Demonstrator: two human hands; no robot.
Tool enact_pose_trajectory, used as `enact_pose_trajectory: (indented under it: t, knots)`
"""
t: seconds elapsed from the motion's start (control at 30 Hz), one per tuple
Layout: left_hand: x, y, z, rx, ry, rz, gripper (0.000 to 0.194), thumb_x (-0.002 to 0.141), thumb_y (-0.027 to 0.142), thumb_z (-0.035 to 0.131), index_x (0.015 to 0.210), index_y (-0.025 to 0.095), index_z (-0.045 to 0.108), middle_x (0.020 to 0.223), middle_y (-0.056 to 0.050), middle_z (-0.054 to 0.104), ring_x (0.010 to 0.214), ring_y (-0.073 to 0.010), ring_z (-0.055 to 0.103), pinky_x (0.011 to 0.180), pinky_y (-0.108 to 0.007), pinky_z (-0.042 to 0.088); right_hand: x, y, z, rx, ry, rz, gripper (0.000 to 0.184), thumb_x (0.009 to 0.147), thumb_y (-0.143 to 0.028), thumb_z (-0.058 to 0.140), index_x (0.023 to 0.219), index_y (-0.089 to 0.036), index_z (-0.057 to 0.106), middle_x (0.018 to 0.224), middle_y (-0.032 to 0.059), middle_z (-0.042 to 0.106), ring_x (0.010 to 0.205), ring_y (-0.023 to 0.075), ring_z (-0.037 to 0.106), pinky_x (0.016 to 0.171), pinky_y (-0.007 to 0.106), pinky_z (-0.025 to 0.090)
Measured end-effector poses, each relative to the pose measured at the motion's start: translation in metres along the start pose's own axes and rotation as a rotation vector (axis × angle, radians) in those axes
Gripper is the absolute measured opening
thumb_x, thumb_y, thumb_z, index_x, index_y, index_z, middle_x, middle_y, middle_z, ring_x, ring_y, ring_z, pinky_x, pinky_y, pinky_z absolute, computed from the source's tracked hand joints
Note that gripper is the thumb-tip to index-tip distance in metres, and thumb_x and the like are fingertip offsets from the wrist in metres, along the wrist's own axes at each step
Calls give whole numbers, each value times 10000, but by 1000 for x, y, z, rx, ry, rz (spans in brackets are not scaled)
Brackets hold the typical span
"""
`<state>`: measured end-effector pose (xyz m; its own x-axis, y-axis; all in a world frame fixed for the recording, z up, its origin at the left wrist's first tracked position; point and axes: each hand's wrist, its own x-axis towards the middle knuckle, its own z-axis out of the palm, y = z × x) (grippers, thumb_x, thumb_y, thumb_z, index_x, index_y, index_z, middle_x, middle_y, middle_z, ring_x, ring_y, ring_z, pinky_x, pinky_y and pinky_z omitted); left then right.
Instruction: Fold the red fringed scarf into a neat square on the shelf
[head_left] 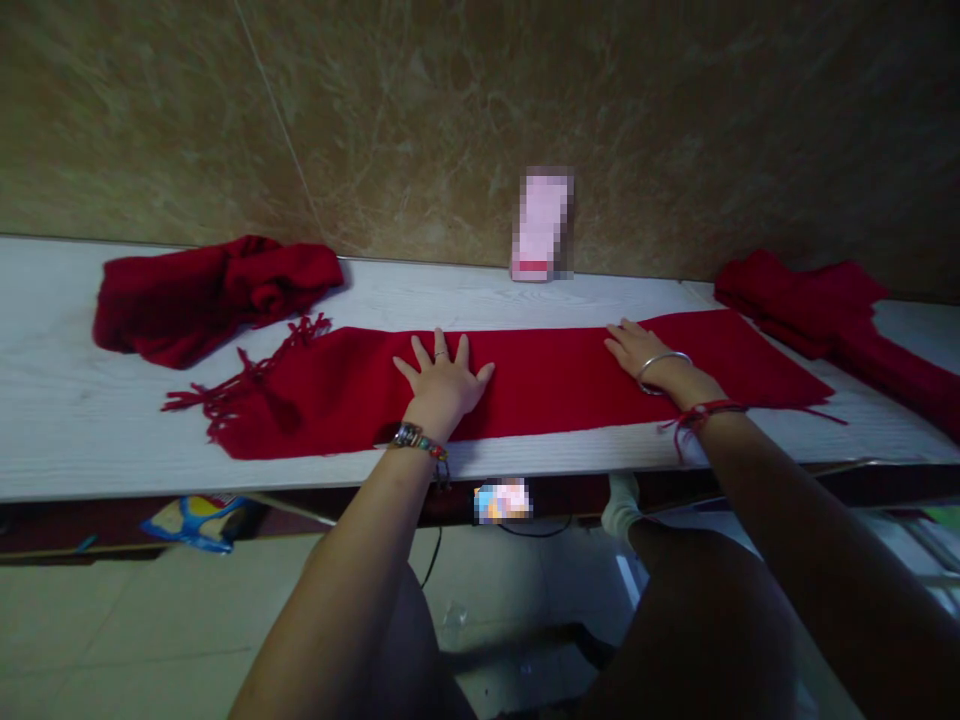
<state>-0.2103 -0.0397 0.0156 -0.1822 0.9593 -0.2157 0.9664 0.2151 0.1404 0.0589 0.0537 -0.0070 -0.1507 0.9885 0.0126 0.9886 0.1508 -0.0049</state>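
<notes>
A red fringed scarf [547, 385] lies spread lengthwise on the white wood-grain tabletop [420, 290]. Its tassels stick out at the left end, and a few threads trail at the right end. My left hand [442, 380] rests flat on the scarf left of its middle, fingers spread. Toward the right part of the scarf, my right hand [649, 355] lies palm down with its fingers stretched toward the far edge. Neither hand grips the cloth. Bracelets circle both wrists.
A crumpled red cloth [210, 300] lies at the back left, and another red cloth [810, 305] at the right. A blurred pink object [541, 225] leans against the marbled wall [420, 120]. Below the table edge are a blue-and-yellow package [199, 522] and a cable [536, 533].
</notes>
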Motion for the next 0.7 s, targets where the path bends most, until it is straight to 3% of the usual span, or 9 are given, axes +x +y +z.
enact_pose_trajectory:
  t: [0.13, 0.27, 0.37, 0.5, 0.7]
  knots:
    - [-1, -4, 0, -1, 22, -1, 698, 875, 616, 173, 1473, 256, 173, 1559, -52, 47, 1391, -404, 1, 1069, -655, 98, -4, -47, -8, 82, 50, -202, 535, 913, -322, 323, 1383, -77, 397, 1481, 160, 335, 1371, 266, 270, 1127, 435, 237]
    - [-2, -10, 0, 1, 32, -5, 672, 891, 588, 155, 1472, 253, 185, 1558, -62, 63, 1393, -397, 10, 1075, -645, 97, -11, -115, -8, 164, -10, -456, 573, 912, -409, 353, 1405, -117, 370, 1504, 131, 298, 1388, 258, 226, 1129, 443, 222]
    - [-2, -16, -1, 7, 39, -19, 659, 896, 573, 153, 1472, 252, 187, 1556, -73, 70, 1392, -401, 25, 1068, -651, 118, -17, -144, -4, 148, -62, -532, 578, 919, -424, 337, 1424, -143, 336, 1517, 119, 267, 1393, 259, 210, 1121, 479, 215]
    - [-1, -20, -1, 10, 36, -56, 671, 883, 597, 164, 1470, 273, 182, 1555, -63, 62, 1384, -423, 34, 1036, -691, 143, -22, -134, 4, 98, -106, -506, 555, 922, -438, 312, 1438, -236, 309, 1531, 54, 240, 1397, 252, 192, 1112, 508, 220]
    - [1, -21, 1, -16, 37, -73, 665, 878, 602, 176, 1468, 293, 186, 1559, -54, 47, 1386, -422, 5, 1026, -709, 121, -16, -58, 12, 44, -72, -307, 541, 919, -424, 270, 1438, -272, 302, 1525, 33, 258, 1389, 249, 214, 1097, 532, 243]
